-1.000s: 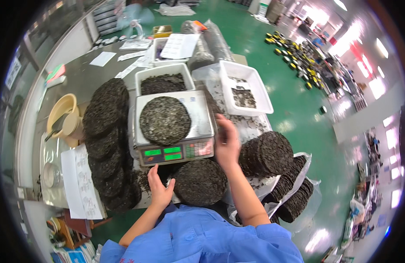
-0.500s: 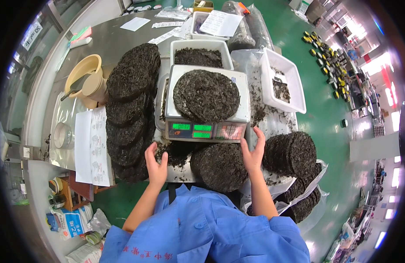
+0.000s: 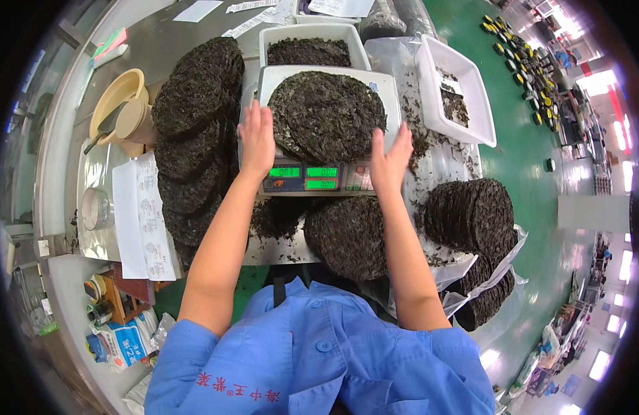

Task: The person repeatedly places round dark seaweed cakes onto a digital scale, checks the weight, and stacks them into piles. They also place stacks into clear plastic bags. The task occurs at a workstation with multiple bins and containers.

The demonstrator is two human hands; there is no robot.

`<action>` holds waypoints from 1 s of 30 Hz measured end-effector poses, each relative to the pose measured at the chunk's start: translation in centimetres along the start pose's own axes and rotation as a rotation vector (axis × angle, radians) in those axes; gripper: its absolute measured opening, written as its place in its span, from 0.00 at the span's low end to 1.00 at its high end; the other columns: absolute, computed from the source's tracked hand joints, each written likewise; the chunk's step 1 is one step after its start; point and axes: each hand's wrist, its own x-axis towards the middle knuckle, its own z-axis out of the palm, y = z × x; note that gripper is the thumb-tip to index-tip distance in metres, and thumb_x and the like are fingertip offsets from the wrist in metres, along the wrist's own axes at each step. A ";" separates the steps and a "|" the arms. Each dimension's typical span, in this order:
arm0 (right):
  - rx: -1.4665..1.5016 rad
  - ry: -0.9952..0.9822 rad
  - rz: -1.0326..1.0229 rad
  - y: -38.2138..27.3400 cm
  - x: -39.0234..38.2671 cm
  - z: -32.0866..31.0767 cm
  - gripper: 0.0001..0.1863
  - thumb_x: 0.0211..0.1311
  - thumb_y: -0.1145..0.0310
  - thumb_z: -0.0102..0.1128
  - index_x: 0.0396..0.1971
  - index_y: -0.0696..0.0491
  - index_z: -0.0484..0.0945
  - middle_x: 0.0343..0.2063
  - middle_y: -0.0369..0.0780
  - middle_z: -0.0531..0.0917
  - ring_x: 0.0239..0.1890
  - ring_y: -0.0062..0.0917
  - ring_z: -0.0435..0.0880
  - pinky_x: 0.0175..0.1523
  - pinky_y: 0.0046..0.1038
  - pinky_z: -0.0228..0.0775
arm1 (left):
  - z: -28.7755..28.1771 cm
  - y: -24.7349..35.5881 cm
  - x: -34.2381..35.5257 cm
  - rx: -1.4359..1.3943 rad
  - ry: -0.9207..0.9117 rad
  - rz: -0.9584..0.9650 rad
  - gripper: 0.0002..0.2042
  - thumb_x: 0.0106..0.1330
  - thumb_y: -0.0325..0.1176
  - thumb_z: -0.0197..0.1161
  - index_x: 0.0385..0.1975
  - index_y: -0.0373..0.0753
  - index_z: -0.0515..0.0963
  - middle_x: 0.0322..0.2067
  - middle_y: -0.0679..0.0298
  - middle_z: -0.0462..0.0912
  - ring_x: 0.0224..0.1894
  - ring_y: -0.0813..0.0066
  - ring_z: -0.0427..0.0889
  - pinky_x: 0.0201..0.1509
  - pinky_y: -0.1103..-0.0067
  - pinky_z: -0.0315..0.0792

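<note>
Round dark sheets of dried seaweed [image 3: 326,114] lie on the white pan of a digital scale [image 3: 391,104] with lit green displays. My left hand [image 3: 256,142] is at the pan's left edge, fingers stretched upward, beside the seaweed. At the right, my right hand [image 3: 391,160] has its thumb close to the seaweed's edge and its fingers extended past the pan. Neither hand is closed round anything; whether the right thumb touches the seaweed I cannot tell. Another round seaweed stack [image 3: 346,238] sits in front of the scale, between my forearms.
Tall seaweed stacks [image 3: 195,124] stand left of the scale. A shorter stack [image 3: 471,216] is at the right, above bagged seaweed [image 3: 487,304]. White tubs hold scraps behind [image 3: 364,57] and right [image 3: 487,128]. A yellow basin [image 3: 102,114] and papers [image 3: 129,221] lie left.
Both hands have moved forward from the scale's front corners to either side of the seaweed on its pan. My view has shifted slightly, so the table appears higher.
</note>
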 end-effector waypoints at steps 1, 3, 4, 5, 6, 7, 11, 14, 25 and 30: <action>-0.062 -0.077 -0.012 -0.1 0.7 1.4 0.39 0.68 0.51 0.55 0.67 0.64 0.57 0.67 0.57 0.60 0.72 0.50 0.54 0.75 0.45 0.41 | 0.3 0.1 0.2 0.039 -0.052 -0.053 0.38 0.76 0.59 0.27 0.71 0.29 0.52 0.72 0.43 0.50 0.77 0.55 0.40 0.77 0.63 0.24; -0.058 -0.159 -0.047 -1.4 0.3 2.7 0.40 0.69 0.50 0.53 0.68 0.65 0.55 0.68 0.58 0.60 0.73 0.51 0.50 0.76 0.46 0.37 | 0.8 -1.2 0.4 0.070 -0.044 -0.013 0.39 0.76 0.60 0.27 0.71 0.29 0.51 0.72 0.43 0.50 0.77 0.55 0.39 0.77 0.62 0.25; 0.006 -0.162 -0.069 -2.4 0.0 2.6 0.40 0.69 0.50 0.52 0.68 0.65 0.54 0.68 0.58 0.60 0.74 0.51 0.49 0.76 0.47 0.34 | 1.0 -2.0 0.3 0.086 -0.041 0.008 0.39 0.75 0.61 0.26 0.71 0.29 0.51 0.72 0.43 0.49 0.77 0.55 0.39 0.77 0.62 0.25; 0.022 -0.093 -0.083 -1.6 -0.2 2.5 0.40 0.69 0.50 0.53 0.68 0.65 0.54 0.67 0.58 0.60 0.74 0.50 0.49 0.77 0.46 0.33 | 0.9 -2.7 -0.2 0.017 -0.004 0.079 0.39 0.76 0.59 0.27 0.71 0.28 0.51 0.72 0.42 0.49 0.77 0.54 0.37 0.77 0.63 0.24; -0.025 0.015 -0.112 -1.4 -0.7 1.2 0.38 0.69 0.53 0.54 0.68 0.65 0.56 0.67 0.57 0.62 0.73 0.49 0.52 0.76 0.46 0.38 | 0.1 -1.6 -1.4 -0.018 0.069 0.082 0.35 0.77 0.55 0.33 0.71 0.28 0.53 0.72 0.43 0.52 0.77 0.54 0.43 0.77 0.64 0.33; 0.031 -0.002 -0.127 -2.0 -1.8 -0.3 0.36 0.68 0.56 0.57 0.67 0.63 0.58 0.66 0.56 0.63 0.72 0.49 0.54 0.75 0.46 0.41 | -1.6 -0.8 -3.3 -0.085 0.132 0.131 0.31 0.78 0.49 0.38 0.69 0.29 0.57 0.70 0.44 0.57 0.74 0.55 0.51 0.76 0.65 0.41; -0.031 -0.221 -0.285 0.5 -10.2 -5.4 0.32 0.62 0.63 0.64 0.63 0.58 0.64 0.65 0.54 0.65 0.70 0.47 0.59 0.72 0.48 0.47 | -3.9 -6.3 -12.7 -0.222 0.248 0.016 0.19 0.73 0.32 0.53 0.60 0.30 0.67 0.57 0.53 0.73 0.60 0.64 0.73 0.66 0.71 0.63; -0.311 -0.398 -0.250 1.9 -17.1 -7.4 0.40 0.57 0.57 0.67 0.66 0.57 0.62 0.69 0.53 0.59 0.72 0.50 0.52 0.74 0.53 0.40 | -1.2 -14.3 -20.6 -0.038 -0.068 -0.306 0.29 0.63 0.34 0.67 0.61 0.28 0.65 0.59 0.47 0.71 0.62 0.57 0.71 0.68 0.68 0.62; -0.464 -0.499 -0.157 7.2 -21.5 -9.4 0.50 0.52 0.44 0.67 0.70 0.54 0.56 0.72 0.51 0.53 0.75 0.49 0.45 0.75 0.55 0.33 | 5.3 -21.7 -18.5 0.656 -0.030 -0.025 0.64 0.36 0.59 0.78 0.69 0.26 0.49 0.72 0.39 0.44 0.76 0.42 0.38 0.76 0.51 0.35; -0.449 -0.507 -0.212 8.4 -21.9 -10.0 0.51 0.51 0.43 0.68 0.70 0.54 0.57 0.72 0.51 0.54 0.75 0.49 0.47 0.75 0.55 0.33 | 6.4 -24.3 -15.5 0.521 -0.131 0.146 0.54 0.38 0.59 0.78 0.66 0.35 0.63 0.67 0.44 0.58 0.69 0.37 0.54 0.72 0.49 0.47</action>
